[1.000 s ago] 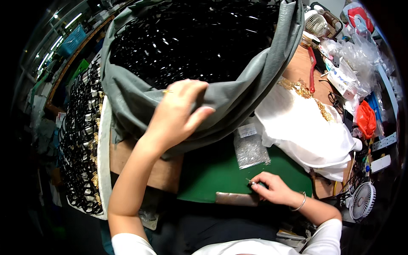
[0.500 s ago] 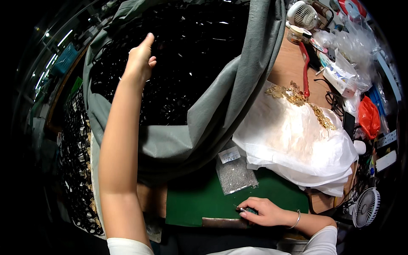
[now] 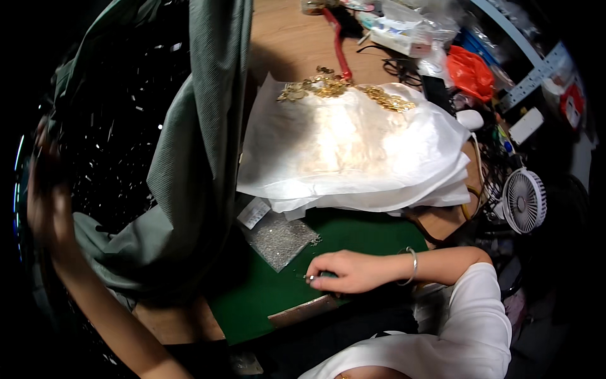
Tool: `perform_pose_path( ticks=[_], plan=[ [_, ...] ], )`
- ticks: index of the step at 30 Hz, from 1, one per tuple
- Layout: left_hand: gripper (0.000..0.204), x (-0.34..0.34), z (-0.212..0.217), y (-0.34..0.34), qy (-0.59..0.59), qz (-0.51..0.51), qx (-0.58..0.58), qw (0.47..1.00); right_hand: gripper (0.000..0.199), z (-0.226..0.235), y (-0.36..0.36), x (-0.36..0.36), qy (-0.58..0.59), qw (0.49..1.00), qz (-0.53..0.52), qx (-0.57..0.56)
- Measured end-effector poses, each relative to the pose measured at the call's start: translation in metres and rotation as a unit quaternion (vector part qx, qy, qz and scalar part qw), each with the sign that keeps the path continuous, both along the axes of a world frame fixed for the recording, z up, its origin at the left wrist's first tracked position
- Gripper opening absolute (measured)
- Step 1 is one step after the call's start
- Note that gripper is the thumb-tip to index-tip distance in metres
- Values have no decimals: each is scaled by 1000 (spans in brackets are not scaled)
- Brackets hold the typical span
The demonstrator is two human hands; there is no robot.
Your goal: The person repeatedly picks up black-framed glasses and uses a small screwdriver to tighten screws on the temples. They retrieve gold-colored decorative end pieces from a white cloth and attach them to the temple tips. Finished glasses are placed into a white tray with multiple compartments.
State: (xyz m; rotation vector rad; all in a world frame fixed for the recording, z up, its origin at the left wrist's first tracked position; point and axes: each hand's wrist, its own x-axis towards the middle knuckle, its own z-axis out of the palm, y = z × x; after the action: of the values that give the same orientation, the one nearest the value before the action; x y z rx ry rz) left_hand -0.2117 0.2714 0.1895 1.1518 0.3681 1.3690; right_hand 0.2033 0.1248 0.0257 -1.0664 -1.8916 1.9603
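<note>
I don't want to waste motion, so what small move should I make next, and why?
Perhaps bring your right hand up to the loose silver bits: its fingers hold a small metal tool, and the bits lie close by, beside the bag on the green mat.

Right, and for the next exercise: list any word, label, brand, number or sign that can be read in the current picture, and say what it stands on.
No text is clear enough to quote.
White label on the clear bag of small silvery pieces: faint marks, too small to read.
White box near the top edge, right of centre: any print is too small and blurred to read.
</note>
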Motion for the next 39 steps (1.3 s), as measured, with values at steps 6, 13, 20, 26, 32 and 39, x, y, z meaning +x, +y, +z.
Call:
perform_pose_path(
  ticks=[6, 13, 20, 26, 32, 39],
  plan=[
    [47, -43, -24, -201, -79, 185, -1, 980, 25, 66, 90, 52, -183, 937, -228, 194],
    [28, 95, -80, -260, -32, 212, -192, 958, 14, 2, 180, 127, -514, 675, -256, 464],
    [36, 119, -82, -242, 187, 150, -152, 959, 13, 43, 145, 129, -331, 703, -322, 542],
    [24, 160, -125, -263, 129, 129, -214, 960, 12, 98, 28, 8, -68, 971, -73, 216],
    [33, 194, -122, -277, 299, 181, -177, 920, 9, 76, -3, -38, 64, 953, 108, 277],
    [34, 195, -119, -281, 430, 191, -87, 878, 14, 93, -14, -65, 47, 899, 204, 384]
  ],
)
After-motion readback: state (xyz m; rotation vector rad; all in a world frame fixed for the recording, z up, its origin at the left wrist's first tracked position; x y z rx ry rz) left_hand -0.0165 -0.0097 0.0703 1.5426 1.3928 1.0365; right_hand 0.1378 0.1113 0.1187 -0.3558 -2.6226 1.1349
